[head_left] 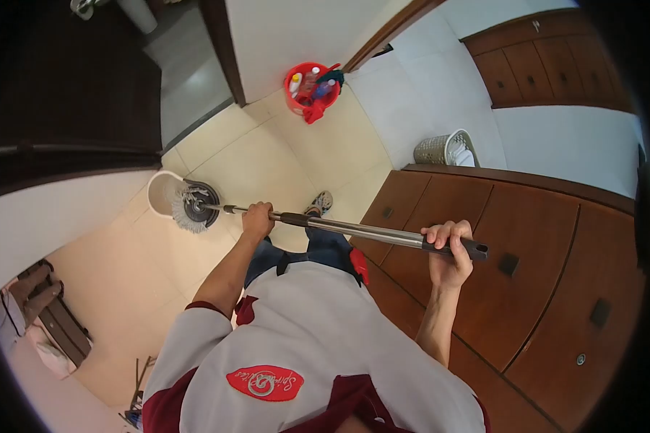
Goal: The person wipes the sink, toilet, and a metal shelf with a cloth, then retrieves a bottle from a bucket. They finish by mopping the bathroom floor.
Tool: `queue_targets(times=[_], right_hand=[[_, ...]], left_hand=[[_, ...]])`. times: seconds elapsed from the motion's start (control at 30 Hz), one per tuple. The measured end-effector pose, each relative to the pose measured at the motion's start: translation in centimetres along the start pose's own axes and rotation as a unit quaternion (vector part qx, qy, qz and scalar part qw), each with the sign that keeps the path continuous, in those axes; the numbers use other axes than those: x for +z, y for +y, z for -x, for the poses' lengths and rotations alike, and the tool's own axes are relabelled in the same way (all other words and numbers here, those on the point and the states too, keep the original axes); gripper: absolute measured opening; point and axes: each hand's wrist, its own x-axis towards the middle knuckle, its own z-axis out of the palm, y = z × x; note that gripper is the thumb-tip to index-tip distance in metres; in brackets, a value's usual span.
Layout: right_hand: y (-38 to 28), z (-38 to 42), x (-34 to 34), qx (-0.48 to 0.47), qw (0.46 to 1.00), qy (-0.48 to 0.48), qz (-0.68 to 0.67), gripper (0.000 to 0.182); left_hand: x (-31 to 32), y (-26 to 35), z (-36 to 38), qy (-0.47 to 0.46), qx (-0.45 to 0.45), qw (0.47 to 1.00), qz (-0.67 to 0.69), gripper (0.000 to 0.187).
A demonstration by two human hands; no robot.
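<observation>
A mop with a metal pole [383, 232] runs across the view, its white string head [195, 220] at the left. The mop head lies against a white bucket [165, 195], partly over its rim; how far it is inside I cannot tell. My left hand [258, 219] is wrapped round the lower part of the pole, near the mop head. Near the black end of the handle, at the right, my right hand [449, 242] has its fingers curled round the grip.
A red bucket [296, 107] with bottles and cloths stands by the wall corner. Brown wooden cabinets [440, 238] fill the right side, with a perforated basket [430, 150] behind them. A dark door [65, 86] is at the upper left. Bags lie at the lower left.
</observation>
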Motion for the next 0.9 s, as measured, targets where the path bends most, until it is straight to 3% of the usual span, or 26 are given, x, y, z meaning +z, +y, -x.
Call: queue_targets(times=[0.13, 0.67, 0.9], right_hand=[[-2.4, -2.9, -2.4, -0.022, 0.999, -0.024, 0.019, 0.016], [-13.7, -33.5, -16.6, -0.014, 0.979, -0.202, 0.029, 0.021], [-16.0, -46.2, -22.3, -0.006, 0.966, -0.258, 0.028, 0.016]], left_hand=[[0.5, 3.8, -1.6, 0.037, 0.017, 0.999, 0.015, 0.015], [-1.4, 28.7, -20.6, 0.185, -0.043, 0.979, 0.078, 0.015], [-1.8, 37.1, -29.7, 0.202, -0.062, 0.972, 0.103, 0.016]])
